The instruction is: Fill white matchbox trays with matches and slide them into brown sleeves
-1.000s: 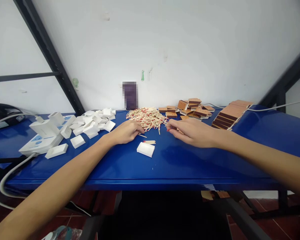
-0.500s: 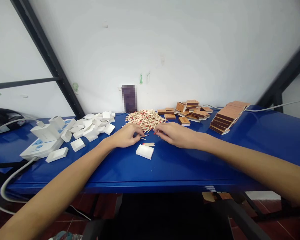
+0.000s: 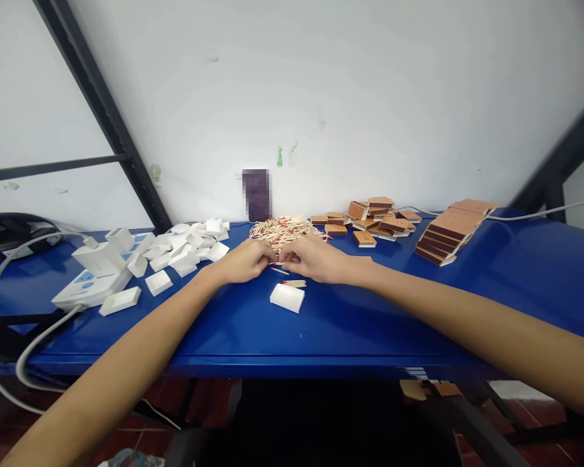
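My left hand [image 3: 251, 261] is at the near left edge of a heap of loose red-tipped matches [image 3: 286, 227], thumb and fingers pinched together. Close beside it my right hand [image 3: 307, 259] has its fingers curled and pressed together at the same edge. A light match-like stick shows between the two hands' fingertips; most of it is hidden. Just below them one single match [image 3: 280, 270] lies on the blue table. A small bundle of matches [image 3: 294, 283] rests right behind an open white matchbox tray [image 3: 287, 298].
To the left is a pile of white trays [image 3: 189, 246], beside a white power strip [image 3: 93, 285] with plugs and cables. Brown matchboxes [image 3: 379, 217] lie loosely at the back right, and a slanting stack of matchboxes [image 3: 452, 230] stands further right. A dark phone-like object [image 3: 257, 194] leans on the wall.
My right hand has moved left, closing the gap to my left hand at the front of the heap. The whole view has shifted slightly; the tray and small bundle stay in place.
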